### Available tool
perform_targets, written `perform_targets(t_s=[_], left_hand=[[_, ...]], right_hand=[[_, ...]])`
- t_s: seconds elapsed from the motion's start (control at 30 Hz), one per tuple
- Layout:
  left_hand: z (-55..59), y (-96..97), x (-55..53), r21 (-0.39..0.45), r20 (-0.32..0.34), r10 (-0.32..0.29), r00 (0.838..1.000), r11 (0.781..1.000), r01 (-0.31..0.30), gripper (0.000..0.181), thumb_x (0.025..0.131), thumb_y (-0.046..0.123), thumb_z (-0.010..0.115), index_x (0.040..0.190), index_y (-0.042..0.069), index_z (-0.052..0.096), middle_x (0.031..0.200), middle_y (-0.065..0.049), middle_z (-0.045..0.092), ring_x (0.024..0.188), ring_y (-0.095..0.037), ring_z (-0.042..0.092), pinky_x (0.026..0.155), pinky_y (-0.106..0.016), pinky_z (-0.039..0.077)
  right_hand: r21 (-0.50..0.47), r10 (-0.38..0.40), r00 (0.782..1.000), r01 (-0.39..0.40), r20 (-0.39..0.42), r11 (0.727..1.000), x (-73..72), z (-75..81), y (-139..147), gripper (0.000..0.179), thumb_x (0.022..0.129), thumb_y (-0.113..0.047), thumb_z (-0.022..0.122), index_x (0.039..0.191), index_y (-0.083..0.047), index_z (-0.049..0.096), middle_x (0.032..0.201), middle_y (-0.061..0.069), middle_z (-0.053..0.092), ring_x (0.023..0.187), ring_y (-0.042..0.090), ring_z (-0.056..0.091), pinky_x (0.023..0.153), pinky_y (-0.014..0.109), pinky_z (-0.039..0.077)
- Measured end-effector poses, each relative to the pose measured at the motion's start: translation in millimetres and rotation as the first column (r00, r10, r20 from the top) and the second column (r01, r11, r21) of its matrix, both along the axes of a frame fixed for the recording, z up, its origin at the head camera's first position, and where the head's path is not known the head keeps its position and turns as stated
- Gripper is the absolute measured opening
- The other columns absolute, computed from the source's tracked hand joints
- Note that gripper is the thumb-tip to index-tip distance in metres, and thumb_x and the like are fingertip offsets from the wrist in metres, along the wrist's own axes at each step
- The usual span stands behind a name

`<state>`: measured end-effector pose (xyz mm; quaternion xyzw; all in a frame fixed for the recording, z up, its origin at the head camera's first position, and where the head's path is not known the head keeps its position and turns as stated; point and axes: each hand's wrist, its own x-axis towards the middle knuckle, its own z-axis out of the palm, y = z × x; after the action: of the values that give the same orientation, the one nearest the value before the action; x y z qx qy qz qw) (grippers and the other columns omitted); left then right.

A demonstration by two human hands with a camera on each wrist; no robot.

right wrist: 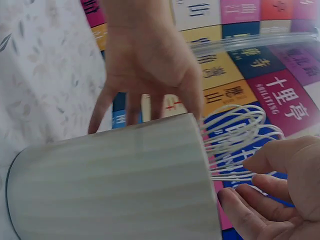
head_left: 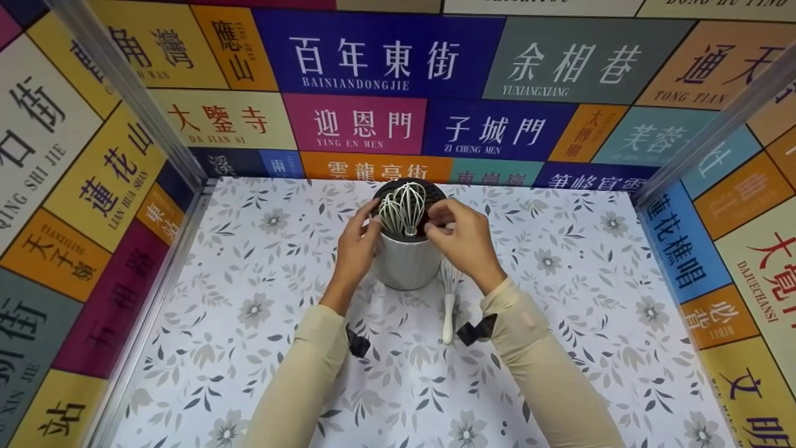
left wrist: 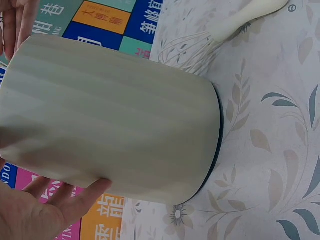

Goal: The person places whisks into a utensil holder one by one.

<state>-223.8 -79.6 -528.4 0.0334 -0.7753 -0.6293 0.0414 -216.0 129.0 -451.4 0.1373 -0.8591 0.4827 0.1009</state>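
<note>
Standing upright on the far middle part of the table (head_left: 267,373), a pale, greyish-white container (head_left: 404,267) has a smooth, round wall with faint lengthwise bands, a dark interior and, in the left wrist view, a dark edge around its base. Two wire whisk heads (head_left: 410,202) rise above its rim side by side, their cream loops overlapping in the head view. The left hand (head_left: 357,246) holds the container at its left side near the rim, several fingers spread against the wall. The right hand (head_left: 463,233) is free of any grip, its fingers loosely bent and its thumb apart from them, beside the right part of the rim and near the wire loops. A loose whisk (head_left: 448,311) lies just right of the container, its white handle pointing to the near side; whether its wires touch the container cannot be told. The table's white covering carries grey leaves and flowers.
</note>
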Motion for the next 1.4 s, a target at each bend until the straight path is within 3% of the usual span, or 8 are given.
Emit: perform_targets(t_s=[0.2,0.33,0.47,0.7,0.93,1.1,1.2,1.4], left_hand=[[0.1,-0.6,-0.2,-0.007,0.002,0.009,1.0,1.0,-0.009,0.039,0.105,0.042,0.052,0.144,0.046,0.053,0.156,0.001,0.046,0.134,-0.029,0.057,0.091,-0.047,0.058],[-0.3,-0.5,-0.2,-0.017,-0.002,0.008,1.0,1.0,-0.008,0.039,0.105,0.042,0.052,0.144,0.045,0.053,0.155,0.001,0.046,0.134,-0.03,0.057,0.094,-0.046,0.057],[-0.8,-0.1,-0.1,-0.024,-0.013,0.011,1.0,1.0,-0.012,0.04,0.105,0.042,0.052,0.144,0.044,0.054,0.154,-0.001,0.048,0.133,-0.031,0.057,0.095,-0.045,0.056],[-0.7,0.0,0.3,-0.028,-0.028,0.005,1.0,1.0,-0.006,0.042,0.104,0.037,0.052,0.146,0.039,0.054,0.15,-0.004,0.051,0.13,-0.029,0.06,0.082,-0.045,0.059],[-0.2,0.6,0.9,-0.016,-0.021,0.004,1.0,1.0,-0.004,0.041,0.104,0.038,0.051,0.146,0.039,0.054,0.152,-0.002,0.049,0.132,-0.028,0.058,0.083,-0.047,0.059],[-0.4,1.1,0.7,-0.023,-0.016,0.008,1.0,1.0,-0.008,0.041,0.104,0.038,0.052,0.145,0.04,0.054,0.152,-0.001,0.049,0.132,-0.028,0.059,0.081,-0.042,0.059],[-0.7,0.9,0.7,-0.012,-0.016,0.01,1.0,1.0,-0.01,0.041,0.104,0.037,0.052,0.145,0.04,0.054,0.152,-0.001,0.049,0.131,-0.028,0.059,0.079,-0.041,0.059],[-1.1,0.5,0.8,-0.002,-0.023,0.011,1.0,1.0,-0.011,0.041,0.104,0.038,0.053,0.145,0.04,0.055,0.152,-0.001,0.049,0.13,-0.027,0.06,0.076,-0.04,0.058]], right_hand=[[-0.038,-0.081,0.997,0.081,-0.003,0.996,7.4,-2.5,21.5,0.016,0.09,-0.013,0.073,0.105,-0.009,0.07,0.101,0.004,0.074,0.093,0.016,0.073,0.079,0.034,0.061],[-0.022,-0.131,0.991,0.131,0.012,0.991,12.5,-20.8,37.9,0.019,0.091,-0.014,0.072,0.109,-0.01,0.068,0.103,0.004,0.074,0.094,0.018,0.073,0.083,0.037,0.058],[-0.006,-0.163,0.982,0.164,0.097,0.986,16.8,-44.9,52.3,0.029,0.091,-0.017,0.074,0.117,-0.007,0.064,0.108,0.008,0.075,0.097,0.026,0.073,0.085,0.042,0.057],[0.066,-0.194,0.937,0.183,0.289,0.981,27.4,-91.6,65.9,0.041,0.091,-0.029,0.076,0.123,-0.01,0.06,0.115,0.013,0.072,0.099,0.033,0.072,0.082,0.045,0.056],[0.11,-0.219,0.878,0.19,0.426,0.976,37.0,-129.9,65.2,0.052,0.089,-0.035,0.077,0.127,-0.006,0.057,0.118,0.015,0.069,0.098,0.031,0.071,0.079,0.039,0.057],[0.142,-0.243,0.844,0.199,0.478,0.97,41.7,-149.1,62.0,0.054,0.088,-0.036,0.079,0.125,-0.005,0.056,0.117,0.016,0.07,0.086,0.024,0.07,0.072,0.031,0.055],[0.111,-0.24,0.828,0.213,0.507,0.971,43.6,-157.7,60.3,0.052,0.087,-0.032,0.08,0.123,-0.002,0.056,0.116,0.018,0.068,0.074,0.02,0.069,0.062,0.029,0.056],[0.053,-0.241,0.805,0.254,0.543,0.966,47.6,-163.7,55.1,0.05,0.085,-0.027,0.083,0.119,-0.001,0.058,0.108,0.017,0.067,0.069,0.017,0.067,0.056,0.032,0.059]])
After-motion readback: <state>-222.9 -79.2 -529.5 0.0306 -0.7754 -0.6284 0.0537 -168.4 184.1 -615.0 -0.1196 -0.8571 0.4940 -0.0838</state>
